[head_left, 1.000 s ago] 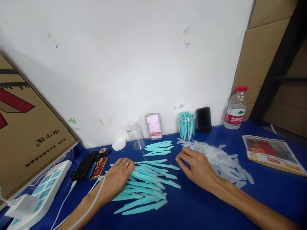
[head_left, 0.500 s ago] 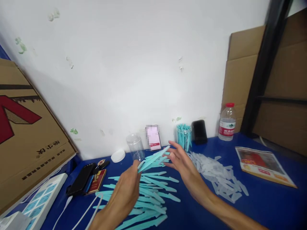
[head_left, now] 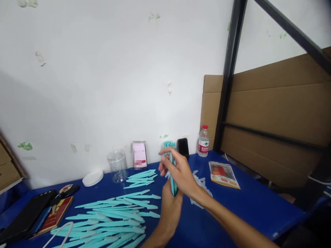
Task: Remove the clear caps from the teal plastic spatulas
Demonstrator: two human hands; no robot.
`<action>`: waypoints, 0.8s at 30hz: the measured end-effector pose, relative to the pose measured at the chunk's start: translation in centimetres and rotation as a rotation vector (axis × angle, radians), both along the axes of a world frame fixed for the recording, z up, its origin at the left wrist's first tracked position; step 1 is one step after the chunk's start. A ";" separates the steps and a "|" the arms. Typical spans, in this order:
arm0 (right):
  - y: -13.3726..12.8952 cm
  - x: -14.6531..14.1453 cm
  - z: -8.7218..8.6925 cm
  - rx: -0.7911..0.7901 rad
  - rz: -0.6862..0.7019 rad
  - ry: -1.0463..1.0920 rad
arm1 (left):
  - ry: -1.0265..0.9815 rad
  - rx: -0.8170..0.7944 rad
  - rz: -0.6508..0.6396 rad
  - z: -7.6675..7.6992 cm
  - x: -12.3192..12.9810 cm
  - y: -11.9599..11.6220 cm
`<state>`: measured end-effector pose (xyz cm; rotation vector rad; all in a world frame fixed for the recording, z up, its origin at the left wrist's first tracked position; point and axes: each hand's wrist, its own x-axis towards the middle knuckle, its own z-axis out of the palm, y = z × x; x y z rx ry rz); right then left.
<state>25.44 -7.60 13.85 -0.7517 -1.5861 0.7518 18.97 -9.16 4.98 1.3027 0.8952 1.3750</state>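
My left hand (head_left: 171,206) is closed round the lower part of some teal eyebrow razors (head_left: 173,186), held upright over the table; how many is hidden. My right hand (head_left: 179,170) is curled about their upper part, thumb and fingers on both sides. To the left, many more teal eyebrow razors (head_left: 116,215) lie spread out, with a smaller group (head_left: 142,177) behind them. A pile of translucent white blade caps (head_left: 200,187) is partly covered by my right hand and forearm. Behind my fingers stands a clear jar filled with teal razors (head_left: 169,144).
On the blue table (head_left: 245,213) stand a clear open jar (head_left: 117,167), its white lid (head_left: 93,178), a lit phone (head_left: 140,155), a black device (head_left: 183,148) and a water bottle (head_left: 203,142). A snack packet (head_left: 224,175) lies right; a black case (head_left: 27,217) lies left.
The view has swung right. My hands have come together, and the razors in my left hand now stand upright. My right hand has gone from spread fingers to curled round them.
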 end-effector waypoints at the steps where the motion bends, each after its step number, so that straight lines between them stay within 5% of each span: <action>1: -0.2 0.4 -0.6 0.004 -0.010 -0.065 | -0.003 -0.028 -0.008 -0.7 0.4 -0.1; 7: -1.5 2.2 -2.7 0.062 -0.222 -0.261 | -0.069 -0.022 0.020 -2.4 1.3 -0.5; 13: -3.1 2.3 -1.0 0.136 -0.211 -0.410 | -0.029 0.088 0.062 -1.8 1.4 -1.1; 17: -3.0 1.9 -0.5 0.177 -0.335 -0.444 | -0.046 0.063 0.028 -2.7 1.8 -1.4; 21: -2.0 1.7 -1.8 0.131 -0.191 -0.769 | -0.040 0.044 0.052 -3.7 1.8 -1.6; 24: -1.7 2.0 -3.3 0.051 -0.093 -0.812 | 0.019 0.015 0.116 -3.9 1.4 -1.8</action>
